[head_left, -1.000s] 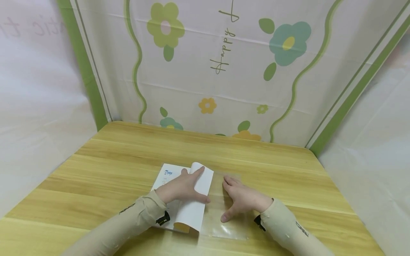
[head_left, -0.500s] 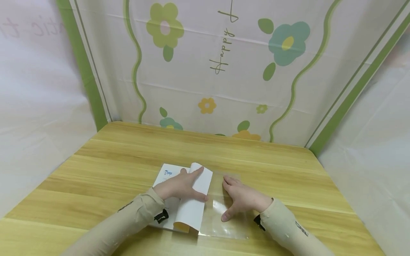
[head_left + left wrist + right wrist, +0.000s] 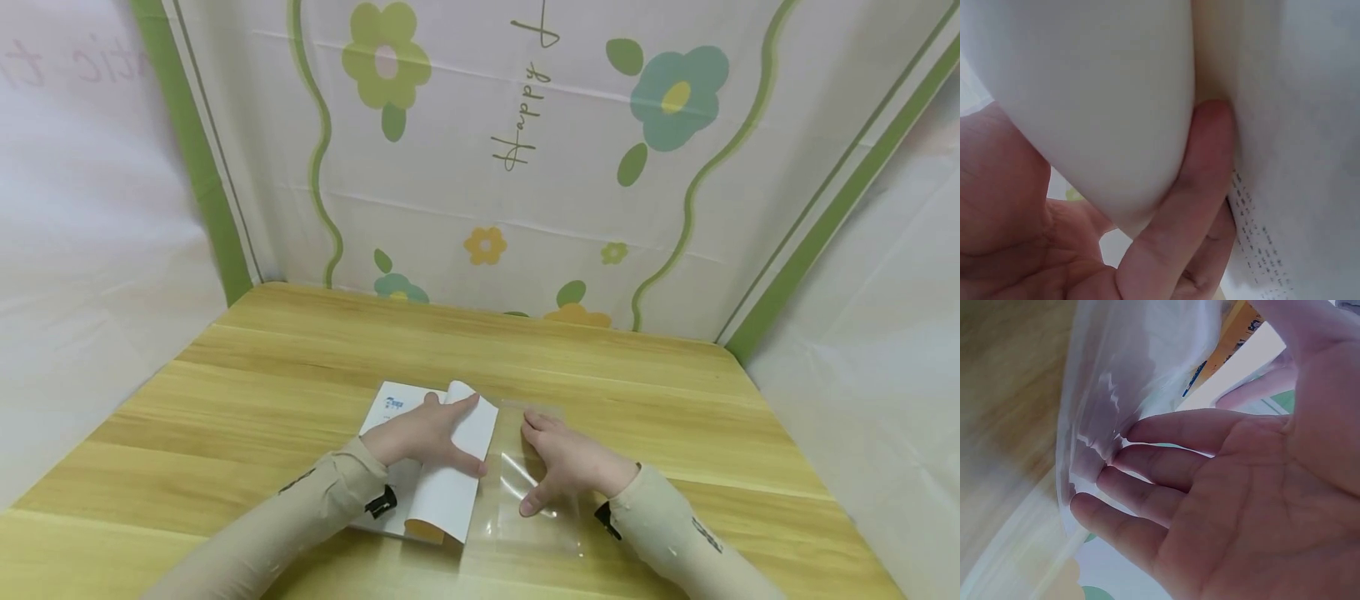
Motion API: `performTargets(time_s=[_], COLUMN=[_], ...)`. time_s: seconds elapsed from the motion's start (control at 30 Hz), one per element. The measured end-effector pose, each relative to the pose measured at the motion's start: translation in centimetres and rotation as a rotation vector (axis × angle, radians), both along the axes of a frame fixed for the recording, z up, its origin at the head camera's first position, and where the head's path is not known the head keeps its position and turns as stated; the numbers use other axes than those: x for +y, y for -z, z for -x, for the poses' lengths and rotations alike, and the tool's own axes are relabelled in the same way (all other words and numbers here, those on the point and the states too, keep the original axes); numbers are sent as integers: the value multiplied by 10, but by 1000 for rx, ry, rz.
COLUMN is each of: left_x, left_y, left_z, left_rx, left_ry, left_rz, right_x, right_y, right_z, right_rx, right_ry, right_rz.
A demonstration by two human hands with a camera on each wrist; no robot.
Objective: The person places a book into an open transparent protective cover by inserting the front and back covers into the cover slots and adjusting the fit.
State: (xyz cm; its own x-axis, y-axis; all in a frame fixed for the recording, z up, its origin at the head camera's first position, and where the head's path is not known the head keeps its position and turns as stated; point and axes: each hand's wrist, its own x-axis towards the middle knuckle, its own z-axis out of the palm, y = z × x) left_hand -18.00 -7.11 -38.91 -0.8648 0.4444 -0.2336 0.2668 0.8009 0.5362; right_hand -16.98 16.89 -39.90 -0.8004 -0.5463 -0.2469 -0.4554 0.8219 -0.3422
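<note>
An open booklet with a curled white cover flap (image 3: 444, 504) lies at the table's near middle, with printed text on its page (image 3: 393, 405). Across the flap spreads my left hand (image 3: 427, 433), thumb and fingers apart; in the left wrist view its fingers (image 3: 1210, 144) reach between the curled flap (image 3: 1110, 112) and the printed page (image 3: 1285, 187). To the right, a clear plastic sleeve (image 3: 536, 533) lies beside the booklet. My right hand (image 3: 573, 462) rests on it with fingers extended, and the right wrist view shows those fingertips (image 3: 1085, 503) touching the wrinkled plastic (image 3: 1129, 375).
The wooden table (image 3: 300, 358) extends around the booklet and the sleeve. Behind it hangs a cloth (image 3: 562, 208) printed with flowers and the word Happy. Pale cloth sides (image 3: 90, 250) stand at left and right.
Both hands stay almost in place; the left one shifts very slightly. Glare on the clear sleeve has changed shape.
</note>
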Motion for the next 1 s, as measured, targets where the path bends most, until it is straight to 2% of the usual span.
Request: performTargets(time_s=[0.3,0.53,0.7,0.9,1.0], left_x=[8,16,20,25,26], left_y=[-2,-8,-11,-11,-9], left_z=[2,-3,-6,-6,-7], left_rx=[-33,-26,-36,37,51], left_ry=[-16,-41,-58,-36,-43], left_rz=[33,112,111,171,188], right_x=[1,1,3,3,3], right_y=[-1,-1,-2,-2,-2], right_z=[-1,0,1,1,1], right_rx=[16,8,1,9,9], right_ry=[-10,-29,-52,-63,-65], right_rz=[11,-3,-3,1,-5])
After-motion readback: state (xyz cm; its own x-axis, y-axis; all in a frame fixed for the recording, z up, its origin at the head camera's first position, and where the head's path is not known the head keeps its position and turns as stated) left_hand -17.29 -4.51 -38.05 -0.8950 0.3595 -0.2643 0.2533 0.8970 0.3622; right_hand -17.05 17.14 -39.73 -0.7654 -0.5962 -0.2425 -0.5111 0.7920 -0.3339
